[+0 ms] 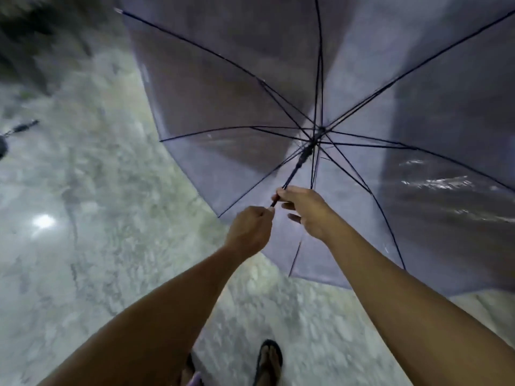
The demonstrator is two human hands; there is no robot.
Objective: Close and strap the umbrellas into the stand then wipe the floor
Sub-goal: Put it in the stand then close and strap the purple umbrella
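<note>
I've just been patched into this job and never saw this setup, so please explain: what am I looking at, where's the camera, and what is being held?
There is no machine: the grips are a person's two bare hands. The single picture comes from a camera worn on the head, looking forward and down. The left hand is curled round the bottom end of the dark shaft of an open umbrella; the right hand pinches the shaft just above. The canopy is see-through. Below lies a shiny mottled floor, and a sandalled foot shows at the bottom edge.
</note>
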